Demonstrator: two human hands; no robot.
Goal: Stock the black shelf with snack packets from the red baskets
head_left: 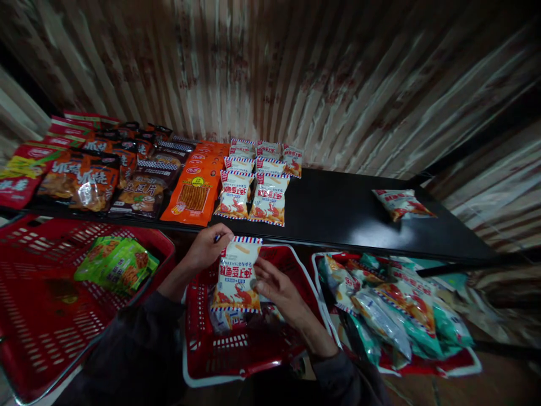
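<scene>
Between my hands, above the middle red basket (213, 361), is a white snack bag (235, 279) with red lettering and striped ends, held upright. My left hand (208, 246) pinches its top left corner. Along the bag's right edge, the fingers of my right hand (279, 287) press against its side, thumb in front. Just beyond, on the black shelf (329, 206), several matching white bags (268, 197) stand in two columns, with another behind at the right. An orange snack packet (192, 194) stands to their left. More packets lie in the basket, partly hidden by the held bag.
Brown potato-chip bags (139, 189), black-and-orange bags (95, 183) and red bags (27, 169) fill the shelf's left. One white bag (401, 204) lies at its right. A left red basket (34, 316) holds green packets (120, 265); a right basket (459, 363) holds mixed bags.
</scene>
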